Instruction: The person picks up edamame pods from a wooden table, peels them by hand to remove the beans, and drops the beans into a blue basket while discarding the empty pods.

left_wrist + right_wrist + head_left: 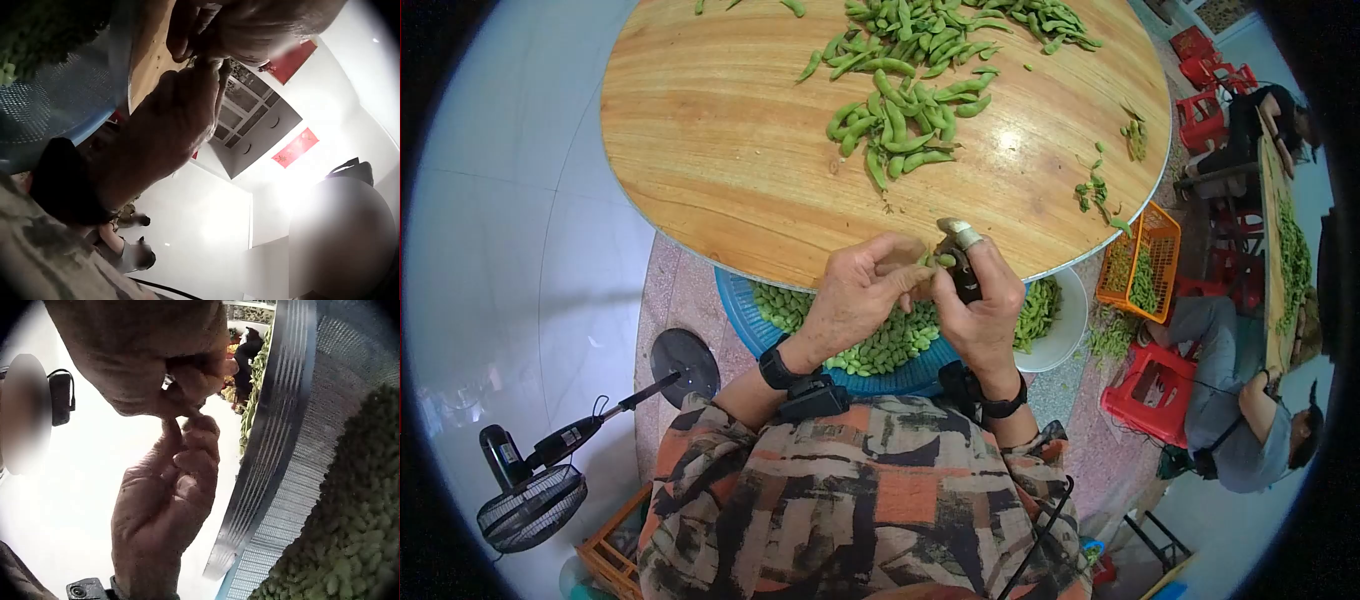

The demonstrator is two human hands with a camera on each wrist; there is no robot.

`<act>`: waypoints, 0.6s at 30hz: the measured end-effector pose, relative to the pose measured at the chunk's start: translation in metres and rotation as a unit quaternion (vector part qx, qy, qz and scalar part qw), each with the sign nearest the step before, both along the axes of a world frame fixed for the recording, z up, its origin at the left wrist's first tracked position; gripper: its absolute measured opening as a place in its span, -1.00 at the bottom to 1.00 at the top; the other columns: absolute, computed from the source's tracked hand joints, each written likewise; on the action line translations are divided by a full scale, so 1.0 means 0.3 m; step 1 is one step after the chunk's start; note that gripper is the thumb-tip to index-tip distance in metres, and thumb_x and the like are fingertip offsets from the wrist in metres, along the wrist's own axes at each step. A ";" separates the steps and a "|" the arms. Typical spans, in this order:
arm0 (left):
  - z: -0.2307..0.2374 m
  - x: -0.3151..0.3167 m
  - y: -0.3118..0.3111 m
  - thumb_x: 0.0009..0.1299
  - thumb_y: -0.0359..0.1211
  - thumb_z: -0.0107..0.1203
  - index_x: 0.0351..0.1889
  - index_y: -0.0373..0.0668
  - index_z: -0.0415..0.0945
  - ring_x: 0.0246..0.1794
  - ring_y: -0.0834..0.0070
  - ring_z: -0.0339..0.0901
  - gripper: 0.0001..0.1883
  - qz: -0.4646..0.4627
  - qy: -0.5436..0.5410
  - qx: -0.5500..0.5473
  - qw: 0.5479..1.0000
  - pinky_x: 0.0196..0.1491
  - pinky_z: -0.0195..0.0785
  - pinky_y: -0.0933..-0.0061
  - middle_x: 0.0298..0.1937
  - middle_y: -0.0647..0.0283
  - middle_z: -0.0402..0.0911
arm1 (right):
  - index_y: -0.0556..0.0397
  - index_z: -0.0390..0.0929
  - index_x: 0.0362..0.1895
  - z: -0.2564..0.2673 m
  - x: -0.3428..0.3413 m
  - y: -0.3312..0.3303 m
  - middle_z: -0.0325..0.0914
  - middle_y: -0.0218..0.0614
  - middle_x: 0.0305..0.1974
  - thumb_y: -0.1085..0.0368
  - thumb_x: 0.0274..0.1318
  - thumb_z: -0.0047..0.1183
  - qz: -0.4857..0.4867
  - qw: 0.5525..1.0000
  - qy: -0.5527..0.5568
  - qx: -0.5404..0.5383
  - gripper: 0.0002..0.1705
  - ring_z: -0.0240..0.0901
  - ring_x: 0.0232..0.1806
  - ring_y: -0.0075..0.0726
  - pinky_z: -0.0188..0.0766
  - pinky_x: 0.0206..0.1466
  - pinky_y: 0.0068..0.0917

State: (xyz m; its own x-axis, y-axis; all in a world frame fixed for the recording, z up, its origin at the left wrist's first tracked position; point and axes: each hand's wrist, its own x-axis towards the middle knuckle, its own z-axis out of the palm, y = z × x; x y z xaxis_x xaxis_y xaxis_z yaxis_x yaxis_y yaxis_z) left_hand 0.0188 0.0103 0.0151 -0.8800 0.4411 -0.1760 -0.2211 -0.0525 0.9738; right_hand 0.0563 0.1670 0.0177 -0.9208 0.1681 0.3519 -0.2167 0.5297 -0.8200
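Observation:
In the head view, both hands meet over the table's near edge around a small green soybean pod (945, 260). My left hand (855, 300) pinches its left end between thumb and fingertips. My right hand (988, 300) grips the other side with curled fingers. A pale band (965, 236) wraps a right finger near its tip, and a dark patch shows between that finger and the thumb; I cannot tell what it is. Below the hands, a blue basket (735, 310) holds many shelled green soybeans (890, 345). The pod is mostly hidden by fingers in both wrist views.
Piles of soybean pods (900, 125) lie on the round wooden table (700, 150). At right stand a white bowl (1075, 315) of pods, an orange crate (1165, 240) and a red stool (1150, 395). A black fan (535, 505) is at left. Other people sit at a far table (1275, 340).

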 end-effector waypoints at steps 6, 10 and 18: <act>-0.015 -0.024 -0.037 0.51 -0.40 0.09 -0.02 -0.33 0.48 -0.49 0.69 0.45 -0.81 -0.065 -0.096 0.063 0.991 -0.48 0.28 0.69 -0.33 0.26 0.60 | 0.16 0.54 0.11 -0.003 0.012 0.022 0.58 -0.39 -0.21 0.51 0.09 0.18 0.069 0.920 -0.219 -0.318 -0.56 0.49 -0.24 -0.61 0.45 -0.15 -0.63; -0.032 -0.016 -0.038 0.53 -0.35 0.05 -0.03 -0.27 0.50 -0.53 0.77 0.32 -0.82 -0.072 -0.151 0.109 0.980 -0.49 0.18 0.71 -0.35 0.38 0.58 | 0.17 0.55 0.10 -0.022 0.021 0.011 0.58 -0.37 -0.23 0.51 0.08 0.19 0.082 0.956 -0.150 -0.238 -0.57 0.50 -0.22 -0.59 0.45 -0.15 -0.60; 0.028 -0.003 -0.104 0.52 -0.39 0.06 0.00 -0.29 0.59 -0.50 0.73 0.39 -0.79 -0.159 -0.008 -0.068 0.985 -0.46 0.22 0.68 -0.33 0.35 0.59 | 0.14 0.54 0.13 0.012 0.064 0.091 0.59 -0.32 -0.32 0.50 -0.01 0.23 0.141 0.960 -0.154 -0.187 -0.48 0.47 -0.33 -0.57 0.41 -0.23 -0.60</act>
